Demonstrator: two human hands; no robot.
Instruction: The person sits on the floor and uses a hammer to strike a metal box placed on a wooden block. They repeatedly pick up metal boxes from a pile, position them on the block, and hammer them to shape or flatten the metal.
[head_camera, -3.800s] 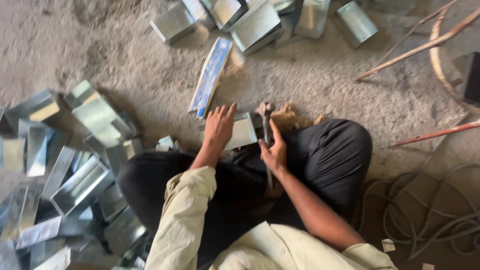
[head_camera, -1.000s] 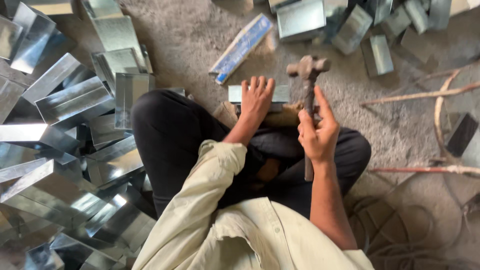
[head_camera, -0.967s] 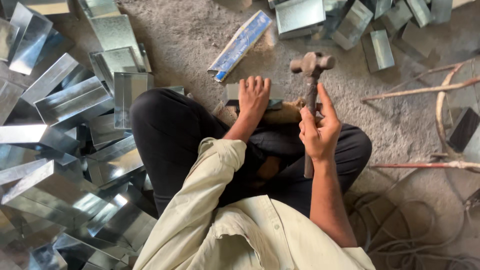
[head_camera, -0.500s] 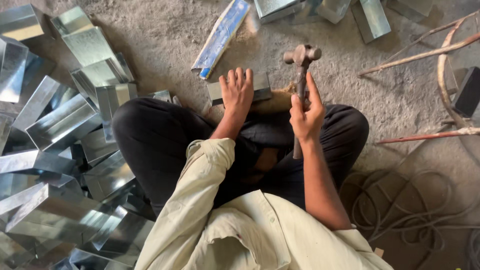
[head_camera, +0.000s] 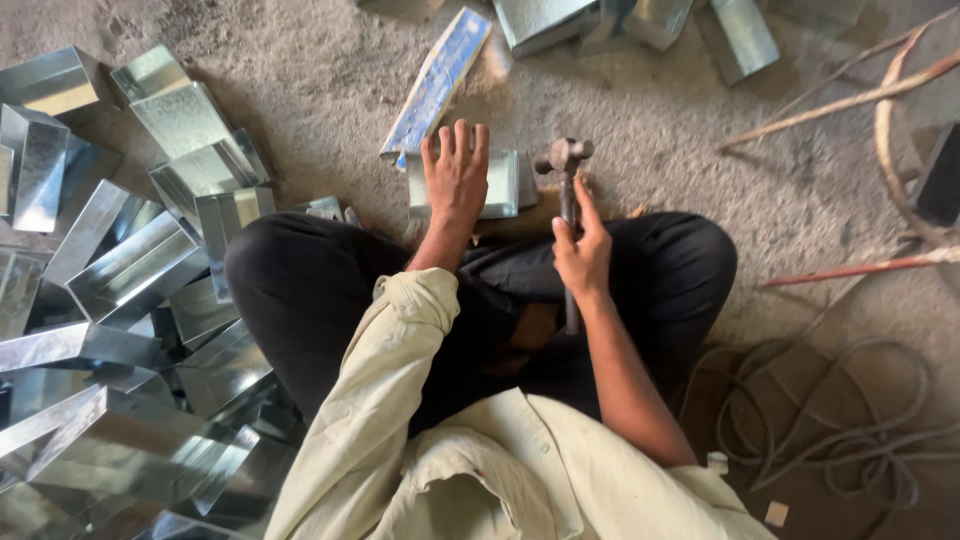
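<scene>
I sit cross-legged on a gritty floor. My left hand (head_camera: 455, 175) lies flat, fingers spread, on a small folded sheet-metal piece (head_camera: 500, 183) in front of my knees. My right hand (head_camera: 582, 250) grips the handle of a hammer (head_camera: 565, 160), whose dark head stands just right of that metal piece, at its edge. The handle runs back under my palm toward my lap. A long flat metal strip with a blue film (head_camera: 438, 82) lies just beyond my left fingertips.
A heap of shiny folded sheet-metal channels (head_camera: 110, 300) fills the left side. More metal boxes (head_camera: 640, 20) lie at the top. Thin rods (head_camera: 850, 270) and a coiled cable (head_camera: 840, 420) are on the right.
The hammer head has come down from a raised position to the level of the metal piece. My left hand has stayed flat on the piece. The view has shifted slightly.
</scene>
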